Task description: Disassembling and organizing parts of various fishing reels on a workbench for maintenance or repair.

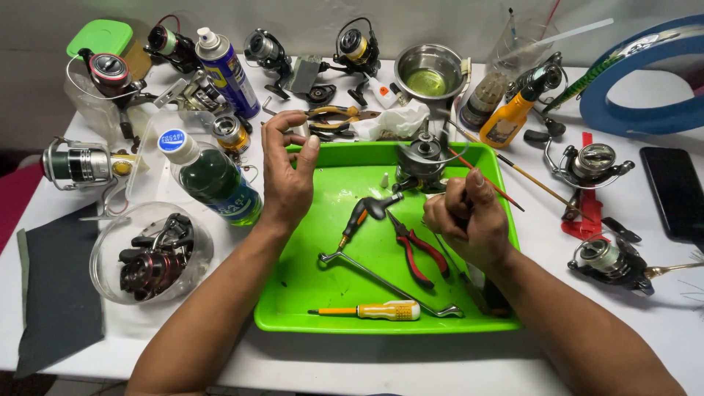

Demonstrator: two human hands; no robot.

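Note:
A bright green tray (293,301) lies on the white table in front of me. Near its far edge stands a grey fishing reel body (423,161). My right hand (463,216) is closed around a thin red-tipped brush (493,183) just in front of the reel. My left hand (286,172) hovers over the tray's left rim, fingers curled and apart, holding nothing. Inside the tray lie red-handled pliers (418,249), a yellow screwdriver (381,311), an orange-handled screwdriver (353,224) and a bent metal bail wire (381,282).
Several fishing reels ring the tray, one (77,163) at far left, others (594,163) at right. A green bottle (213,180), blue spray can (227,70), clear bowl of reels (150,253), steel bowl of oil (429,73), orange oil bottle (510,117), phone (675,192).

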